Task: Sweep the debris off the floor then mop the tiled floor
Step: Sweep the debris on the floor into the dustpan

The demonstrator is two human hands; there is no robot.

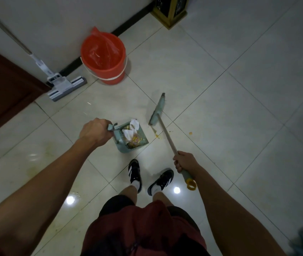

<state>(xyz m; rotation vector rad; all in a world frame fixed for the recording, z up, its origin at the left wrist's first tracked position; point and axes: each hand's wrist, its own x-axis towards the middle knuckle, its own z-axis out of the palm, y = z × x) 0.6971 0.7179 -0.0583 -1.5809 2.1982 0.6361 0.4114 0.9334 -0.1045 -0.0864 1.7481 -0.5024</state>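
My left hand [93, 131] grips the handle of a teal dustpan [139, 143] standing on the tiled floor; white paper scraps and yellowish food bits lie inside it. My right hand [184, 162] grips the wooden shaft of a broom [157, 109], whose teal head is on the floor just right of the pan. Small yellow crumbs [157, 135] lie between broom and pan, and one more crumb [190, 133] sits further right. A grey flat mop [64, 85] leans against the wall at the left.
A red bucket [103, 58] lined with a red plastic bag stands by the wall behind the dustpan. A brown door [4, 89] is at the left, a wooden stand [170, 13] at the top. My two shoes [135, 172] stand below the dustpan.
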